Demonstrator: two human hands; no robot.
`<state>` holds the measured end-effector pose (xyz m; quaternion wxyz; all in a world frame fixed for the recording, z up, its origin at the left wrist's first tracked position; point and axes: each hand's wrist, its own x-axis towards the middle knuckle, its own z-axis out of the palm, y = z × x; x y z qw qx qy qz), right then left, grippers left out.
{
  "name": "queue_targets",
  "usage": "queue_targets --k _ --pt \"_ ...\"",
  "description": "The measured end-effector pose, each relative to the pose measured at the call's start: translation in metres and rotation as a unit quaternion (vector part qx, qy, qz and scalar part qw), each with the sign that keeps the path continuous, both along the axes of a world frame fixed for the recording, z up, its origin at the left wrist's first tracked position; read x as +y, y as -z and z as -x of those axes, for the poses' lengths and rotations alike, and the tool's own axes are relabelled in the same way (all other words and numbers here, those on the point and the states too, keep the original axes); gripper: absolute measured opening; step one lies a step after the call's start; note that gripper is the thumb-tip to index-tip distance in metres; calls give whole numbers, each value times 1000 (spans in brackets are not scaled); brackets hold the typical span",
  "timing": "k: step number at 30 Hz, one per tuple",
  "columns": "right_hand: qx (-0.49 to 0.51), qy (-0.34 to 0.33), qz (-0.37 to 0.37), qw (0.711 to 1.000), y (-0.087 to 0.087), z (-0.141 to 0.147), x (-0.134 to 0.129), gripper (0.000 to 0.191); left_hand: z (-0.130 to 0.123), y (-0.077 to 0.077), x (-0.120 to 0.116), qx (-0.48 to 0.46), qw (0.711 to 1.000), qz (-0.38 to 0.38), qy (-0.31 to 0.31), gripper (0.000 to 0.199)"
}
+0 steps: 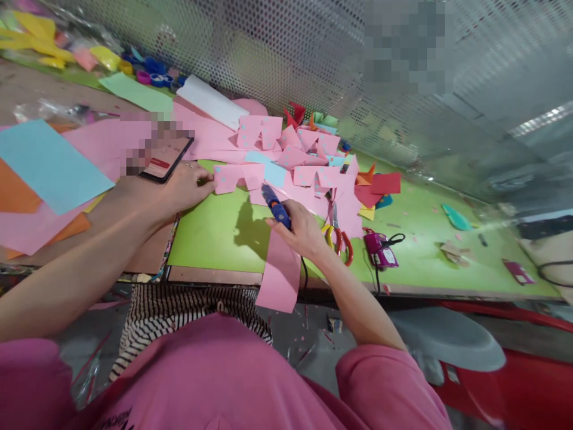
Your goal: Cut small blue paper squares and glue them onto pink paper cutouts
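My right hand [299, 227] is wrapped round a dark blue corded tool that looks like a hot glue gun [276, 206], its nose up by the right end of a folded pink paper piece [228, 179]. The fingertips of my left hand [190, 185] are closed at the left end of that same piece, which stands on the green tabletop [210, 239]. Similar folded pink pieces with blue dots [255, 131] stand behind it. A pink paper strip [280, 275] hangs over the table's front edge below my right hand.
Scissors [339, 239] with yellow and red handles and a purple corded box [380, 249] lie right of my right hand. A phone [168, 158] is beside my left wrist. Coloured sheets [54, 167] cover the left; a perforated metal panel [268, 54] stands behind.
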<state>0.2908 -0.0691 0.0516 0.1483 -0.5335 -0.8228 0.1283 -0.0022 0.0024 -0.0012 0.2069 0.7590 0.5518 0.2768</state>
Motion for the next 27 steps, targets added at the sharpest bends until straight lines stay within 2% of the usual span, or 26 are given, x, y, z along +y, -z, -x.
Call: queue_targets --k 4,7,12,15,17,19,22,24,27 --pt "-114 62 -54 990 6 -32 -16 40 0 -8 -4 23 999 22 -10 28" --pt "-148 90 -54 983 13 -38 -29 33 -1 -17 -10 42 998 39 -12 30" --pt "-140 109 -11 984 14 -32 -44 40 0 -28 -19 66 995 74 -30 37" --pt "-102 79 10 992 5 -41 -49 48 -2 -31 -23 72 993 86 -27 42" --pt "-74 68 6 995 -4 -56 -48 42 -4 -32 -25 67 993 88 -40 40" --pt "-58 102 -16 993 -14 -76 -40 25 -5 -32 -26 53 993 91 -55 36" --pt "-43 177 -26 983 -23 -100 -17 17 -6 -34 -26 39 993 89 -62 32" --pt "-56 198 -31 978 -24 -105 3 21 -9 -38 -27 33 993 86 -68 29" --pt "-74 193 -20 978 -19 -94 33 31 -16 -48 -32 -2 989 105 -108 28"
